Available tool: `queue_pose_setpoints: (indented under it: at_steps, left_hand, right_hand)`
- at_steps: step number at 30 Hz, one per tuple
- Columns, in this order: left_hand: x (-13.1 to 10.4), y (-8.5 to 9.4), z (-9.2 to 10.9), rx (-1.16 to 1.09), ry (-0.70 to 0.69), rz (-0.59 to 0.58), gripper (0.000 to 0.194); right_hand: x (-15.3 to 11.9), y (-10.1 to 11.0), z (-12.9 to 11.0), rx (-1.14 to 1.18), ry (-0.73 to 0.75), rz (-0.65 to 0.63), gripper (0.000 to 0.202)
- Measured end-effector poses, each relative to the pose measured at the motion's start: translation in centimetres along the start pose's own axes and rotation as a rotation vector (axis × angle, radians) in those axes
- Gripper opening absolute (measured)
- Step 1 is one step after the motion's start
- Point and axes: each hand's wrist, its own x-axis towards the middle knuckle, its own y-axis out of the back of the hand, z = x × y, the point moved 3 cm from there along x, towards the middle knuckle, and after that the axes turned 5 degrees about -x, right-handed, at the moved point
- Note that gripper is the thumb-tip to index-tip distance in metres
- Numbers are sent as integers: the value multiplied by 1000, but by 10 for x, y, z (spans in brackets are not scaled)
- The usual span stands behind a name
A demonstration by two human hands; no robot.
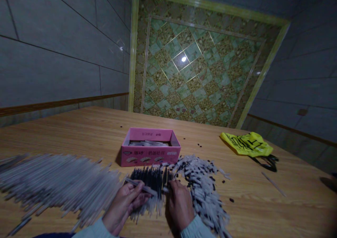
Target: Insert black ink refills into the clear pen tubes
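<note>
My left hand (pixel 130 198) pinches a slim, clear tube like a pen barrel (pixel 142 186), which points down to the right. Below and behind it lies a bundle of thin dark sticks that look like pen refills (pixel 151 178), with pale lower ends. My right hand (pixel 181 201) is at the right edge of these sticks, its fingers bent down together; what their tips hold, if anything, is hidden. Right of it spreads a heap of small whitish caps (pixel 205 192) mixed with little black plugs (pixel 231 200).
A wide pile of clear tubes (pixel 60 182) covers the left of the wooden table (pixel 92 125). Behind my hands stands an open pink box (pixel 151 156) with slim sticks inside. A yellow bag (pixel 246 144) with black print and one loose stick (pixel 273 184) lie at the right.
</note>
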Motion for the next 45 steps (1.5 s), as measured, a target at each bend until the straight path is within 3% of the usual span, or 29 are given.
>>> queue_pose_setpoints:
  at_steps: [8, 15, 20, 25, 28, 33, 36, 45]
  left_hand:
    - [0, -2, 1, -1, 1, 12, 30]
    - [1, -1, 1, 11, -16, 14, 32]
    - [-1, -2, 1, 10, -6, 12, 33]
    - [0, -1, 1, 23, -21, 24, 32]
    - [1, 0, 2, 21, -20, 23, 32]
    - [1, 1, 2, 32, -26, 22, 31]
    - [0, 1, 0, 41, -22, 8, 30]
    - [-1, -2, 3, 24, -16, 8, 31]
  right_hand:
    - [1, 2, -1, -83, 8, -51, 21]
    - [-1, 12, -12, -81, 30, -13, 18]
    - [-3, 9, -13, -79, 50, -26, 13]
    - [-4, 9, -12, -13, 22, 13, 24]
    - [0, 12, -6, 5, -4, 40, 24]
    - [14, 14, 25, -141, -136, 75, 25]
    - [20, 10, 35, -211, -140, 65, 26]
    - [15, 8, 17, -168, -117, 0, 17]
